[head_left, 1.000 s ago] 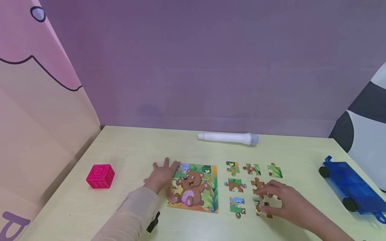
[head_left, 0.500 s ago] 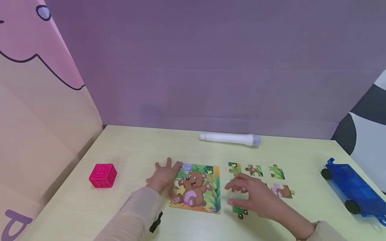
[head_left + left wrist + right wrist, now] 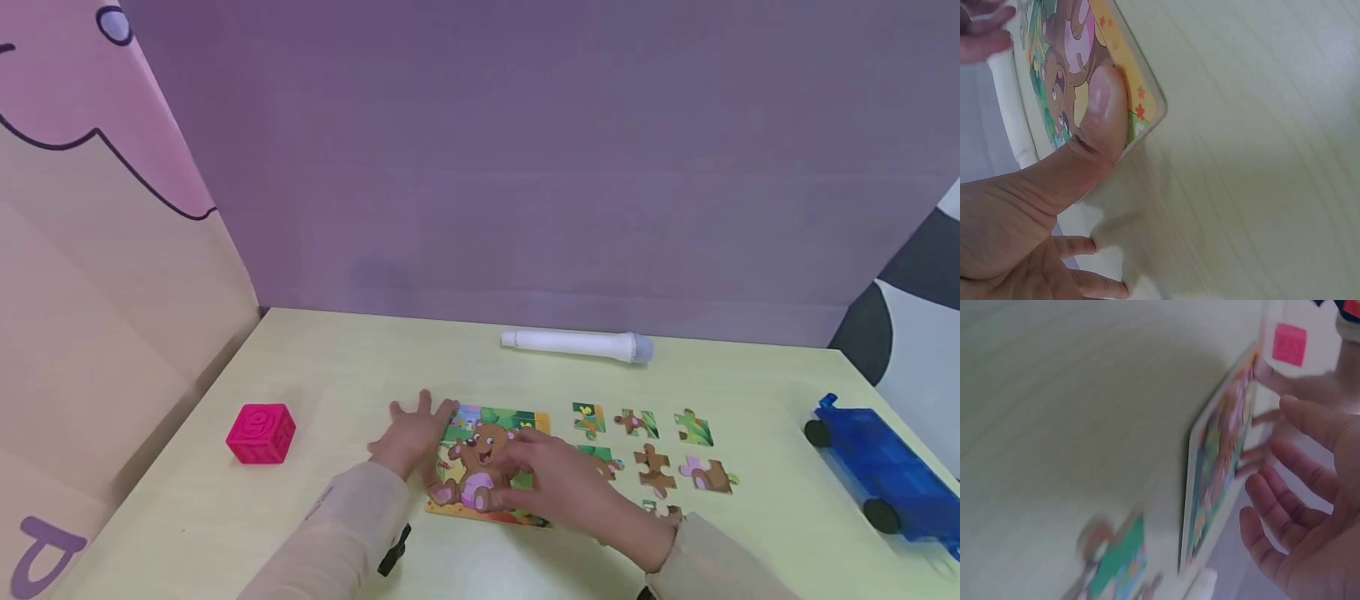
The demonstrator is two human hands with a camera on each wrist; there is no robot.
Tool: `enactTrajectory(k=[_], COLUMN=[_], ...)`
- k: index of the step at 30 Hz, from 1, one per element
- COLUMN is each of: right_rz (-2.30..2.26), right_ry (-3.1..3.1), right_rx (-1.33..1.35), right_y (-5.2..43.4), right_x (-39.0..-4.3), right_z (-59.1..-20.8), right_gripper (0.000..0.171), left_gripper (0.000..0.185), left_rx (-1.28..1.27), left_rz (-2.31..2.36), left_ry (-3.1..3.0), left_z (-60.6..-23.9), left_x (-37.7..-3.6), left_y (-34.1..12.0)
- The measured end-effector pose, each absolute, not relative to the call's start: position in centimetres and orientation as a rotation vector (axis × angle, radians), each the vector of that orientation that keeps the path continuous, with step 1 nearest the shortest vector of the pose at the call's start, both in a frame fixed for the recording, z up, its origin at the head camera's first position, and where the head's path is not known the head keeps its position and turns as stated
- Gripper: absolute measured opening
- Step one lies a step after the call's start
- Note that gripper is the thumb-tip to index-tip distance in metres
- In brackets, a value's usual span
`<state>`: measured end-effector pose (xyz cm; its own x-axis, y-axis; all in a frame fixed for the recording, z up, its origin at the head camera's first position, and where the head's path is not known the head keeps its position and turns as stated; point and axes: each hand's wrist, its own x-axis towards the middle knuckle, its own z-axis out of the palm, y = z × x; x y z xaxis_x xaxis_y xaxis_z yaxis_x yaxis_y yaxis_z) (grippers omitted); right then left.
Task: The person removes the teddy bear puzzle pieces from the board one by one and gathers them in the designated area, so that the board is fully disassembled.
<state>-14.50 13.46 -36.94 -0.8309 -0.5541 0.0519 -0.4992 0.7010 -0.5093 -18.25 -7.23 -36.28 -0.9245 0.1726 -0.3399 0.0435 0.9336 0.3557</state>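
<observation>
A square bear puzzle board [image 3: 486, 450] lies flat on the table, partly covered by both hands. My left hand [image 3: 411, 440] spreads its fingers at the left edge; in the left wrist view its thumb [image 3: 1102, 109] rests on the picture near a corner. Over the right part of the board is my right hand [image 3: 558, 479]. In the right wrist view its fingers [image 3: 1266, 497] are loosely bent, with nothing between them and the thumb. Loose puzzle pieces lie in rows to the right, among them a duck piece [image 3: 588, 419] and a brown piece [image 3: 654, 469]. My right hand hides some.
A pink block [image 3: 261, 433] sits on the left of the table. Behind the board lies a white toy microphone [image 3: 573, 343]. A blue wheeled toy [image 3: 877, 467] stands at the right edge. Purple padding [image 3: 525, 208] rises behind the table.
My right hand has moved left from the loose pieces to above the board, uncovering several pieces. The left hand keeps its place on the board. The head view has shifted slightly.
</observation>
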Motion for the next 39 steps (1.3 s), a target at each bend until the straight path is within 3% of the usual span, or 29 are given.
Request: enactTrajectory(k=[7,21,39], right_rz=[-0.73,-0.578,-0.606], right_ry=[2.879,2.973,2.977], right_rx=[-0.968,-1.012,-0.9], right_y=[10.6,8.9,8.4], right_x=[-15.1,-15.7,-15.0], right_z=[-38.5,-39.4,-39.2], right_gripper=[0.017,0.033,0.036], left_gripper=[0.111,0.112,0.12], left_rx=[0.155,0.145,0.16], left_rz=[0.493,0.465,0.375], left_ry=[2.727,2.729,2.622], left_z=[-36.1,-36.0,-35.5], left_x=[-18.1,-18.4,-19.0], left_y=[-7.3,-7.4,-7.6])
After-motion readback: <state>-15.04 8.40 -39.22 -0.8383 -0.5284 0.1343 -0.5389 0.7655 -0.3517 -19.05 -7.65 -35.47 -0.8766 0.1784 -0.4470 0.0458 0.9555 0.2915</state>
